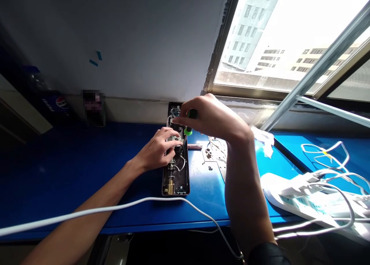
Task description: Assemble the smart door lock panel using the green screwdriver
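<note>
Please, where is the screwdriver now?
In the head view, the screwdriver is near the centre, in the right hand, its shaft over the open black casing, just right of the left hand.

The screwdriver [188,131] has a near-black handle [192,113] ending in bright lime green; the casing [181,178] is black, with a brass-gold cylinder [170,187] and a white wire [184,164]. The tabletop [86,157] is plain deep blue, the power strip [269,187] white, the foreground cable [86,212] white, the wall [144,45] grey, its two tape strips [93,63] teal, the bottle label [53,107] dark blue with a red, white and blue roundel [61,102]
</note>
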`<action>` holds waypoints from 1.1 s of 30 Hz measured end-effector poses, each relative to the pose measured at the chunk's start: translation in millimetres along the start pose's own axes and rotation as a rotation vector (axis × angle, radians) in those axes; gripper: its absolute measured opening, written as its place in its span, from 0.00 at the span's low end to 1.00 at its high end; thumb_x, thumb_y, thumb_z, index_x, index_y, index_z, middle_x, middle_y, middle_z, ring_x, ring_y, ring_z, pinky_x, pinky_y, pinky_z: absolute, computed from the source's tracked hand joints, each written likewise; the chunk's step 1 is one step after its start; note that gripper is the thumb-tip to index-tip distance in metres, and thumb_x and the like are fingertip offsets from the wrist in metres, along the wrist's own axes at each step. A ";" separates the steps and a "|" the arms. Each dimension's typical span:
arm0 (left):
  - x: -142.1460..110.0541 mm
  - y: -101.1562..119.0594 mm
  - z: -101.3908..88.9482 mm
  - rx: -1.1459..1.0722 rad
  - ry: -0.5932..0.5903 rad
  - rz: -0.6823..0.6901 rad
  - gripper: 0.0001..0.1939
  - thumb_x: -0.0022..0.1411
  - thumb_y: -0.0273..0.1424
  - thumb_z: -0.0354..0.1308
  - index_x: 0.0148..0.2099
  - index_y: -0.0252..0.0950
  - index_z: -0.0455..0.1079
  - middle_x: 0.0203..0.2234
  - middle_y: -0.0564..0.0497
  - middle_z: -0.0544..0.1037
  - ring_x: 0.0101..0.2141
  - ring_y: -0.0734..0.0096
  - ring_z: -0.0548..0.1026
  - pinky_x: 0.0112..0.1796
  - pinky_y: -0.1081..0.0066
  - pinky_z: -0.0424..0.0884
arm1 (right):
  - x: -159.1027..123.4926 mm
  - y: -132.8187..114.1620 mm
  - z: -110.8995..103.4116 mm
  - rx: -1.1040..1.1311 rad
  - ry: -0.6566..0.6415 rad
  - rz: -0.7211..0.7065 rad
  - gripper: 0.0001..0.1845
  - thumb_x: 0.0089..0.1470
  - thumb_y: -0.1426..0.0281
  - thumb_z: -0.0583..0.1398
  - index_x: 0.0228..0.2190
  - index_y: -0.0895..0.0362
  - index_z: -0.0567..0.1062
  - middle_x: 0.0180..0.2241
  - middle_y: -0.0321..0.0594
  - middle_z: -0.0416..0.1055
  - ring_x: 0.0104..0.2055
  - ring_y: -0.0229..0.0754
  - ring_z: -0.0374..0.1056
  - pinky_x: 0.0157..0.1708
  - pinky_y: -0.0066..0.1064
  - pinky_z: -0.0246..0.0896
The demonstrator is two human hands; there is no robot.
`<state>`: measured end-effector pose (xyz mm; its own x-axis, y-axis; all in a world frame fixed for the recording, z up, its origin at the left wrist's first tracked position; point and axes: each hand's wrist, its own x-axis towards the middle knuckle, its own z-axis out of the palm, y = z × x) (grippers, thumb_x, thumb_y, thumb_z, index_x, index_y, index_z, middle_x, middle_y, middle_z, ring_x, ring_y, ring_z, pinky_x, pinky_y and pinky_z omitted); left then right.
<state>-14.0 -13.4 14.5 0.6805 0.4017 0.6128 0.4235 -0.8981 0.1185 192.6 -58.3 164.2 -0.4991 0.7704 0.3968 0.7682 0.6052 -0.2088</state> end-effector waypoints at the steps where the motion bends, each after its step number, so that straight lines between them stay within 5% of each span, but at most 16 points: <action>1: 0.0 0.3 -0.2 0.002 0.000 0.002 0.17 0.64 0.18 0.55 0.51 0.33 0.79 0.52 0.39 0.76 0.57 0.50 0.68 0.56 0.48 0.72 | 0.6 0.3 0.5 0.001 0.000 -0.017 0.13 0.62 0.65 0.62 0.32 0.59 0.83 0.27 0.37 0.77 0.25 0.32 0.63 0.28 0.30 0.56; 6: -0.5 1.2 -1.1 0.003 0.001 -0.011 0.17 0.64 0.19 0.56 0.51 0.34 0.79 0.53 0.40 0.76 0.57 0.51 0.69 0.55 0.49 0.73 | -1.6 0.6 -1.7 0.059 -0.068 -0.045 0.19 0.53 0.70 0.65 0.48 0.55 0.82 0.36 0.39 0.81 0.31 0.36 0.69 0.30 0.29 0.59; 11: -1.0 0.3 -0.8 -0.013 -0.004 -0.011 0.18 0.63 0.18 0.57 0.51 0.35 0.79 0.53 0.40 0.76 0.57 0.50 0.69 0.56 0.48 0.72 | -1.7 -0.5 -2.4 0.029 -0.018 0.020 0.17 0.62 0.60 0.62 0.32 0.59 0.85 0.27 0.40 0.78 0.26 0.34 0.66 0.28 0.31 0.58; 13: -1.1 0.1 -0.6 -0.017 -0.005 -0.010 0.18 0.63 0.18 0.57 0.51 0.35 0.79 0.53 0.40 0.76 0.57 0.50 0.69 0.57 0.47 0.72 | -1.6 -0.2 -2.5 0.040 -0.026 -0.031 0.12 0.61 0.66 0.61 0.39 0.58 0.85 0.32 0.40 0.81 0.29 0.35 0.69 0.31 0.31 0.59; 16: -1.3 0.3 -0.4 -0.018 -0.007 -0.014 0.18 0.63 0.18 0.57 0.51 0.34 0.79 0.52 0.39 0.76 0.57 0.51 0.69 0.56 0.49 0.73 | -2.1 -0.1 -3.0 0.058 -0.057 -0.065 0.21 0.55 0.70 0.64 0.51 0.54 0.81 0.38 0.40 0.81 0.33 0.38 0.71 0.31 0.31 0.60; 21: -1.1 0.4 0.2 -0.016 -0.015 -0.011 0.18 0.63 0.18 0.56 0.51 0.34 0.79 0.52 0.40 0.76 0.57 0.51 0.69 0.56 0.49 0.72 | -0.9 0.1 -1.1 0.024 -0.005 0.019 0.18 0.63 0.58 0.61 0.37 0.58 0.85 0.29 0.40 0.79 0.27 0.35 0.67 0.29 0.32 0.58; 24: -1.0 0.2 -0.1 -0.024 -0.008 -0.007 0.17 0.63 0.18 0.56 0.51 0.34 0.79 0.52 0.40 0.76 0.57 0.51 0.69 0.57 0.48 0.72 | -1.4 2.2 -1.6 0.050 -0.016 -0.032 0.14 0.62 0.66 0.60 0.43 0.57 0.84 0.33 0.40 0.81 0.29 0.35 0.69 0.30 0.31 0.60; 27: -1.1 0.0 -0.6 -0.024 -0.012 -0.008 0.18 0.63 0.19 0.56 0.52 0.34 0.79 0.53 0.40 0.76 0.57 0.51 0.69 0.56 0.48 0.73 | -2.8 3.3 -3.9 0.067 -0.056 -0.046 0.21 0.54 0.70 0.64 0.50 0.55 0.81 0.39 0.40 0.81 0.33 0.37 0.71 0.31 0.30 0.61; 33: -0.5 0.4 -1.1 -0.008 -0.015 -0.007 0.18 0.63 0.18 0.56 0.51 0.34 0.79 0.53 0.39 0.76 0.58 0.50 0.68 0.57 0.47 0.72 | -0.3 3.9 -2.3 0.059 -0.021 0.029 0.18 0.64 0.60 0.60 0.37 0.58 0.85 0.29 0.40 0.79 0.26 0.34 0.67 0.30 0.31 0.59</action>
<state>-14.8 -14.2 15.1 0.6864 0.4106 0.6002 0.4237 -0.8966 0.1288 196.7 -56.7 165.3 -0.4857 0.7914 0.3712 0.7580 0.5928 -0.2722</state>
